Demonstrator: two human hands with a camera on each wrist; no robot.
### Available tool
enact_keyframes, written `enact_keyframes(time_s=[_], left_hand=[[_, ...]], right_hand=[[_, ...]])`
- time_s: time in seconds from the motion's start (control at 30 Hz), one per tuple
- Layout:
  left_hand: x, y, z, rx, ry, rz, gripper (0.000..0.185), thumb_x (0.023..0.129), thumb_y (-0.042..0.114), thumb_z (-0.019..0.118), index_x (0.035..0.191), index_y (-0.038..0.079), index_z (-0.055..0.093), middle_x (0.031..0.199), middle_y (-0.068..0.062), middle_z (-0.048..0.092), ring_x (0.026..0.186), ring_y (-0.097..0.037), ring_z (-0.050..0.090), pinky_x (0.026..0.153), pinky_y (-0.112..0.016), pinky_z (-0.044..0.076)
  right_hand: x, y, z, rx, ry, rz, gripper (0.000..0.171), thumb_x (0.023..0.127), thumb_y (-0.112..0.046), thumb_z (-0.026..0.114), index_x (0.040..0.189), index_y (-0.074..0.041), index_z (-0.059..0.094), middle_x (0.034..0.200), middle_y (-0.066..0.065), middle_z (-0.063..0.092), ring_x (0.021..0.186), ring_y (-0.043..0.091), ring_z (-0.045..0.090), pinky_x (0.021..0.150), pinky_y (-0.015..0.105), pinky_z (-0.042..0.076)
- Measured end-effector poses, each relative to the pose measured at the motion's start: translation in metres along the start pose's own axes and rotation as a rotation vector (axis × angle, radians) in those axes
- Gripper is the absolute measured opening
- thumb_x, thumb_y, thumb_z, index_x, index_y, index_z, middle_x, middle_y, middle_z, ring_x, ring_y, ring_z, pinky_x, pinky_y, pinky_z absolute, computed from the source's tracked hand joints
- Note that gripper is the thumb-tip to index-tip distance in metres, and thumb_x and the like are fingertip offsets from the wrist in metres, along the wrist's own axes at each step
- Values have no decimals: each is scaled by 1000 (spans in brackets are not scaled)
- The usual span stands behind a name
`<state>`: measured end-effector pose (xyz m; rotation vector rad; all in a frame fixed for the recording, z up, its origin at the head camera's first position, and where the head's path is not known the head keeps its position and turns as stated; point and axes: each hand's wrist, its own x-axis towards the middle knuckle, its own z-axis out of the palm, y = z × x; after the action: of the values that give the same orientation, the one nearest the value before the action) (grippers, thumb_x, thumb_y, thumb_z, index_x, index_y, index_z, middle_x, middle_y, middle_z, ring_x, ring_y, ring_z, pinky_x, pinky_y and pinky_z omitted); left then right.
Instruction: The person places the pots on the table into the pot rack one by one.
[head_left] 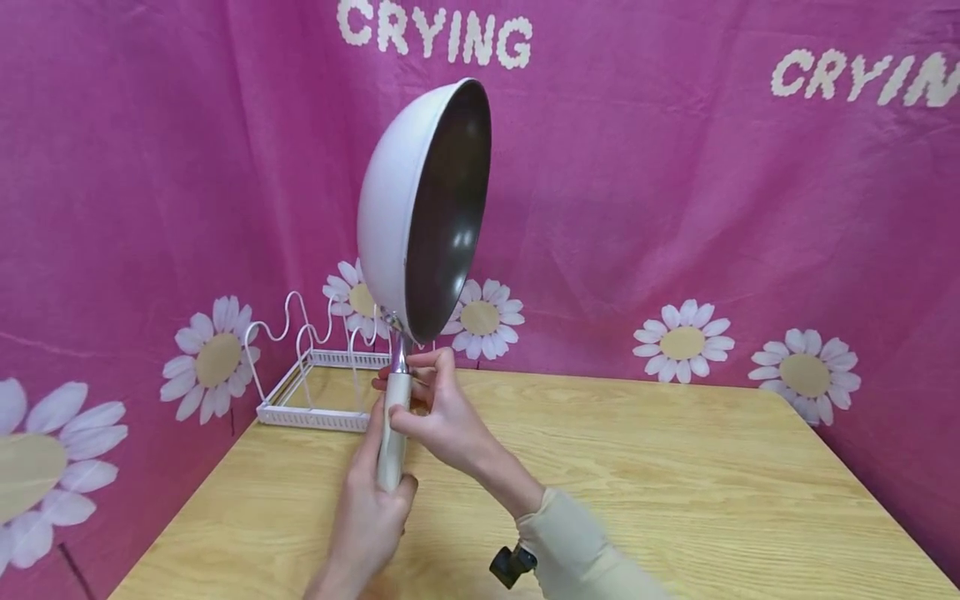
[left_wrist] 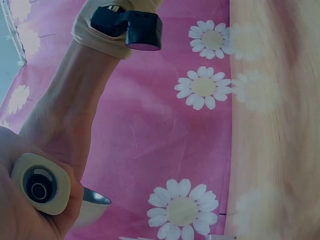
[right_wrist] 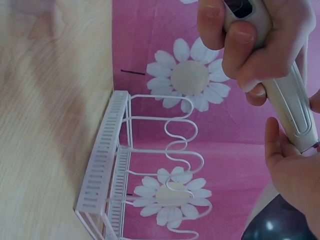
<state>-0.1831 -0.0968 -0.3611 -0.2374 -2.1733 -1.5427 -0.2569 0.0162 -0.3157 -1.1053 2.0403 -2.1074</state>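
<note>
A white wok point(head_left: 393, 200) with a dark inside point(head_left: 453, 208) is held up on its side, its bowl above the table. My left hand point(head_left: 367, 517) grips the lower part of its pale handle point(head_left: 392, 454). Higher up, close to the metal neck point(head_left: 401, 354), my right hand point(head_left: 442, 412) pinches the handle between thumb and fingers. The handle's hollow end point(left_wrist: 40, 190) pokes out of the left hand in the left wrist view. In the right wrist view, the left hand point(right_wrist: 272, 45) wraps the handle, and only part of the right hand point(right_wrist: 297, 172) shows.
A white wire rack point(head_left: 322, 421) with wavy dividers stands at the table's back left, partly hidden behind the hands. The wooden table point(head_left: 637, 483) stretches to the right. A pink curtain point(head_left: 600, 208) with daisies hangs around the back and sides.
</note>
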Motion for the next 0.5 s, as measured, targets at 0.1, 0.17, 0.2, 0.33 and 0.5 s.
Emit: enact_keyframes(time_s=[0.1, 0.17, 0.2, 0.33, 0.5], left_hand=[[-3, -2, -5, -5, -9, -16, 105, 74, -19, 57, 157, 38, 25, 153, -9, 43, 115, -29, 51, 77, -29, 51], [-5, -3, -7, 8, -13, -23, 105, 74, -18, 57, 157, 37, 23, 155, -8, 41, 119, -28, 51, 84, -31, 51], [-5, -4, -8, 20, -11, -24, 105, 74, -18, 57, 157, 37, 23, 156, -8, 39, 122, -27, 50, 90, -34, 50], [-7, -7, -13, 82, 17, -21, 104, 75, -17, 57, 159, 32, 20, 159, -10, 36, 129, -28, 48, 105, -49, 44], [-8, -13, -17, 135, 72, -10, 104, 75, -17, 57, 159, 30, 20, 157, -13, 37, 130, -30, 49, 105, -52, 43]], right_hand=[[0, 2, 4, 24, -24, -2, 53, 85, 4, 58, 126, -5, 26, 133, 25, 59, 123, 33, 62, 92, 28, 55], [0, 4, 6, 33, -31, -2, 53, 85, 5, 58, 127, -5, 26, 134, 27, 58, 124, 34, 61, 93, 31, 56], [1, 5, 8, 39, -32, -1, 54, 85, 5, 58, 127, -5, 26, 134, 27, 57, 124, 35, 61, 94, 32, 56], [4, 9, 14, 34, -48, 16, 54, 85, 5, 58, 128, -5, 26, 134, 26, 57, 124, 33, 61, 93, 30, 55], [9, 11, 24, 7, -69, 31, 55, 85, 5, 58, 130, -4, 27, 133, 25, 57, 124, 32, 61, 91, 24, 54]])
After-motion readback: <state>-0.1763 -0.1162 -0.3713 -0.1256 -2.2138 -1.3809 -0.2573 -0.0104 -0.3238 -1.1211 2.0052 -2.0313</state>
